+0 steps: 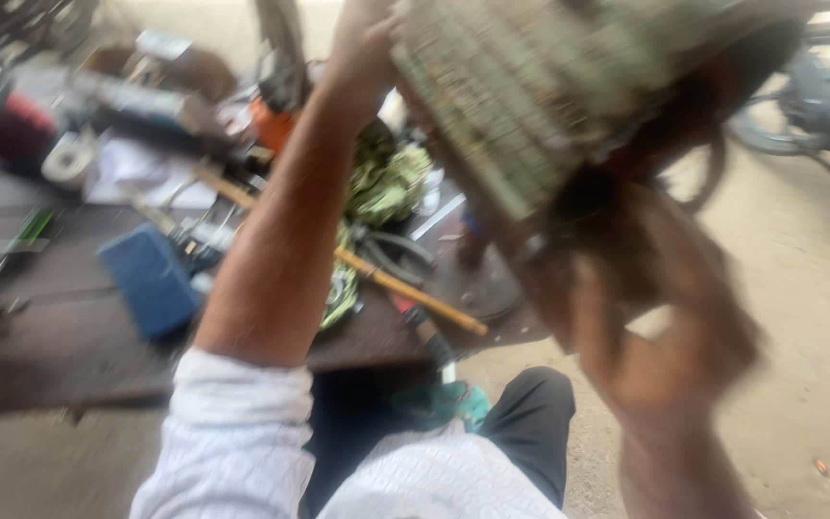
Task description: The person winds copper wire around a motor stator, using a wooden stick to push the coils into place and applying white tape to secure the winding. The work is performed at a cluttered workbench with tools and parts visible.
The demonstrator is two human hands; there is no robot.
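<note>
Dark wooden workbench (69, 346) — cluttered with tools — sandy ground (799, 317) beside.

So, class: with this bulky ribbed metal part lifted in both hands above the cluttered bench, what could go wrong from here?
1. The ribbed metal part looks heavy; the right hand bears it from below and the left hand only steadies its edge, so it might slip onto the legs beneath.
2. If it drops, it could strike the wooden-handled tool and blue box on the bench.

A bulky, blurred, greenish ribbed metal part (530, 96) is raised, tilted, overhead.
</note>
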